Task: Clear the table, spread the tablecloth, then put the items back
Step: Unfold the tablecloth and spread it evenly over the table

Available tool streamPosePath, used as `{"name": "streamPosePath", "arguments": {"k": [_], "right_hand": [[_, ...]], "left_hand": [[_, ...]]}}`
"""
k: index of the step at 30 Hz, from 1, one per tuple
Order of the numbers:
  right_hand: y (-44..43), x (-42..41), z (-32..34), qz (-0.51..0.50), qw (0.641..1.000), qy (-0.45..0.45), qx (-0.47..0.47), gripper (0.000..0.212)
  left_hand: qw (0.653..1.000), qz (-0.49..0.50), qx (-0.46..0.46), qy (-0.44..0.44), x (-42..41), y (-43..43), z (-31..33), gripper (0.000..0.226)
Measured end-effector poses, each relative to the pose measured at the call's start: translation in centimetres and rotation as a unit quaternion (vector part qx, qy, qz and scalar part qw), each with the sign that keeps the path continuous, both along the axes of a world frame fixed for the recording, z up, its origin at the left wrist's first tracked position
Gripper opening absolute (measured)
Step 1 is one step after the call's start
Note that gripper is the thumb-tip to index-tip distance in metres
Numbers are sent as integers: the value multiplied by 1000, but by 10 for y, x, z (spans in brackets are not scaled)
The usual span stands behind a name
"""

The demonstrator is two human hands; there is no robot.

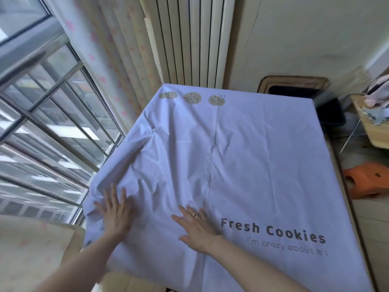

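A pale blue tablecloth (pixel 242 157) printed with cookies and the words "Fresh Cookies" covers the whole table. Its left side is wrinkled and bunched toward the window. My left hand (pixel 116 213) lies flat, fingers spread, on the creased near-left part of the cloth. My right hand (pixel 196 227), wearing a ring, presses flat on the cloth just left of the printed words. Neither hand holds anything. No items stand on the cloth.
A window (pixel 42 114) with curtains (pixel 117 60) runs along the left. A radiator (pixel 195 39) stands behind the table. An orange stool (pixel 370 180) sits on the floor at right, near a small wooden table (pixel 376 131) with clutter. A chair back (pixel 37 249) is at lower left.
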State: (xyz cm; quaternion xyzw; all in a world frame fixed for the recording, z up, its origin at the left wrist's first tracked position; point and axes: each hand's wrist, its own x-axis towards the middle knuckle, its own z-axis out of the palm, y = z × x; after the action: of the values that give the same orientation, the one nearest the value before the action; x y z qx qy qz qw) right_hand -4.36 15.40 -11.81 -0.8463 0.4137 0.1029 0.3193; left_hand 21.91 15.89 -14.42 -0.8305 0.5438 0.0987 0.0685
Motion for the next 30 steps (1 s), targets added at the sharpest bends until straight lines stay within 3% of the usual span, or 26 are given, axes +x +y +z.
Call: {"name": "streamPosePath", "arguments": {"k": [6,10,14,16,18,20,22,24,26,30], "right_hand": [[21,70,1,-30,998,-27,49,69],[41,120,11,-41,993,-74,88,109],[60,161,8,-28,998,-39,27,83],[60,171,2,-16,998,-19,-53,72],[61,174,-2,-1,996,4,-87,47],[58,172,-15,6,989,-23,-147,35],[53,168,-10,39,993,-42,-99,25],[46,168,2,5,999,-50,-14,12],[43,160,6,27,997,-56,-49,19],[31,157,18,109,992,-66,-17,32]], "left_hand": [[991,118,54,-23,67,-23,20,87],[988,126,85,-26,86,-34,29,51],[991,30,103,-74,91,-30,42,41],[991,-4,95,-90,99,-28,44,39],[992,-24,74,-95,114,-26,46,26],[995,-12,44,-84,133,-25,49,17],[998,9,12,-64,151,-24,47,16],[999,16,-8,-51,166,-26,44,16],[999,4,-17,-44,177,-29,42,15],[999,-37,-2,-20,190,-37,44,21]]}}
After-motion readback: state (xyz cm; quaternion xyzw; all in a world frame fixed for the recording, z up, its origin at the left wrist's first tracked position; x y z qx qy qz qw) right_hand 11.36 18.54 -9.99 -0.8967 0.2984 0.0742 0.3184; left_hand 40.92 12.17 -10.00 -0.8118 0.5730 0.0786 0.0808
